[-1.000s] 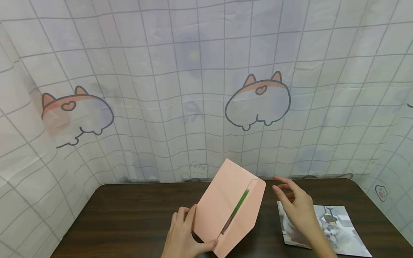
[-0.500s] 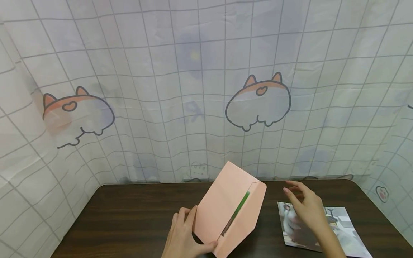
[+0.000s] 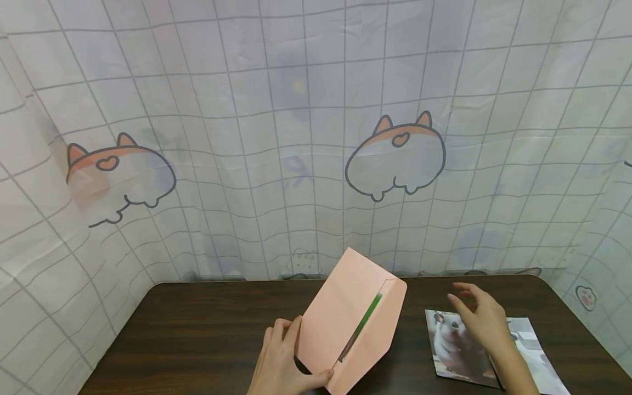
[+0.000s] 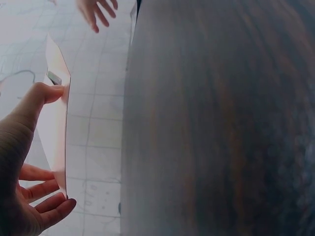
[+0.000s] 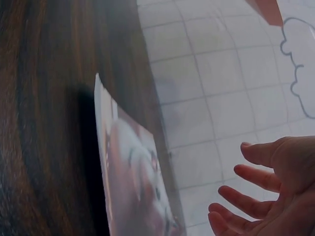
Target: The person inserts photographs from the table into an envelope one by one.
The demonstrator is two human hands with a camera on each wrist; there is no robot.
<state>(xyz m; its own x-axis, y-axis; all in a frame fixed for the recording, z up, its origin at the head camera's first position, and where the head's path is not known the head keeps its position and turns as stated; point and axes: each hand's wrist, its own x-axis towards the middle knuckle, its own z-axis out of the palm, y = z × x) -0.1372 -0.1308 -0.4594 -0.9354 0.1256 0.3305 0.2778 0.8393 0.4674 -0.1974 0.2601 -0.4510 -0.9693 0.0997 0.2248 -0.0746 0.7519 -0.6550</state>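
Observation:
A pink paper envelope (image 3: 336, 307) is held tilted above the table, its flap (image 3: 377, 332) along the right side. Through the slit beside the flap a green and dark strip (image 3: 365, 318) of something inside shows. My left hand (image 3: 283, 354) grips the envelope's lower left part, thumb on the front; in the left wrist view the fingers lie at its far edge. My right hand (image 3: 486, 323) holds nothing, its fingers loosely bent, above printed picture cards (image 3: 456, 351) with furry animals on them. In the right wrist view the right hand (image 5: 266, 191) stands apart from the picture card (image 5: 138, 182).
The dark wooden table (image 3: 197, 329) runs across the bottom of the head view. Behind it hangs a white gridded curtain (image 3: 276, 164) with corgi drawings, which also closes off the left and right sides.
My right hand has moved away from the envelope to the right and slightly down, over the picture cards, uncovering more of the left one. The left hand and envelope have barely shifted.

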